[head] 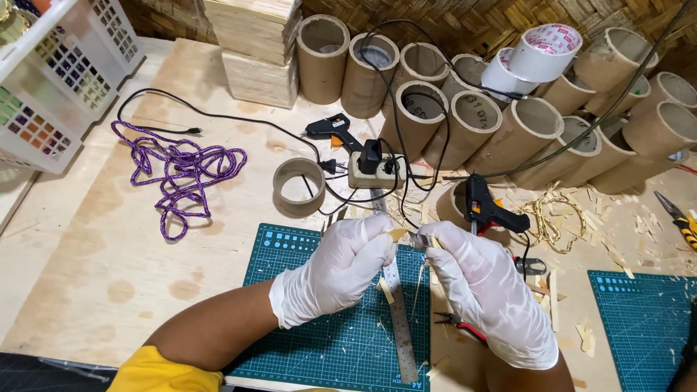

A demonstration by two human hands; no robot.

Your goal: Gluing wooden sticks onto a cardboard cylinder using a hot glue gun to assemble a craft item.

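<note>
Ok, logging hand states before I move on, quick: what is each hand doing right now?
Left hand: closed, pinching a thin wood sliver.
Right hand: closed on a small grey tool, kind unclear.

Steel ruler (pixel 401 319) on cutting mat (pixel 290 250)

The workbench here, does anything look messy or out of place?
Yes. Pale wood slivers lie scattered over the table's right side and on the green cutting mat. A purple cord sprawls in a loose tangle at left, and black cables loop untidily across the cardboard tubes.
</note>
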